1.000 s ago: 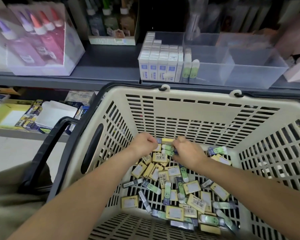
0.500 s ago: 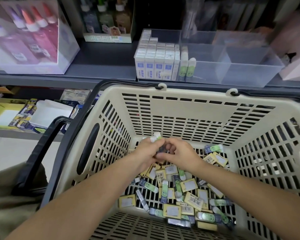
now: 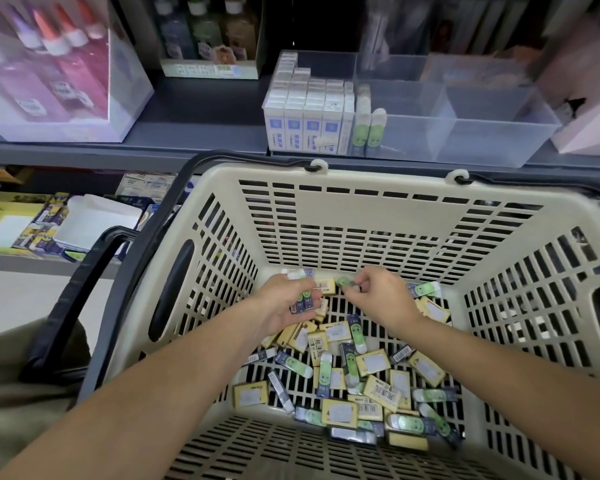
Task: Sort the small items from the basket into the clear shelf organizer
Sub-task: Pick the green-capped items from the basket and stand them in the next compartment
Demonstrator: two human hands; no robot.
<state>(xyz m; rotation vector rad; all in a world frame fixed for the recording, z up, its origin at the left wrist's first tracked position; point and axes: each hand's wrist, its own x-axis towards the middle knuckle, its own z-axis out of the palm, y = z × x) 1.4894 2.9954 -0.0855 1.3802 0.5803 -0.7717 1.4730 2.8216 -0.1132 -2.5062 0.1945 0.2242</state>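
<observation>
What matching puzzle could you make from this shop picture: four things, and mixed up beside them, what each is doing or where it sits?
1. left hand
2. right hand
3. white-and-blue boxes
4. yellow boxes

A. loose on the basket floor
B. pinches one green stick
C. upright in the clear organizer
D. grips several green sticks

Pairs: 1-D, 2-B, 3-C, 4-A.

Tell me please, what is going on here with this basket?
A person is picking small items out of a beige basket. The left hand holds a bundle of green sticks; the right hand pinches a single green stick beside it. Many yellow boxes lie loose on the basket floor. On the shelf, the clear organizer holds white boxes and a few upright sticks at its left.
</observation>
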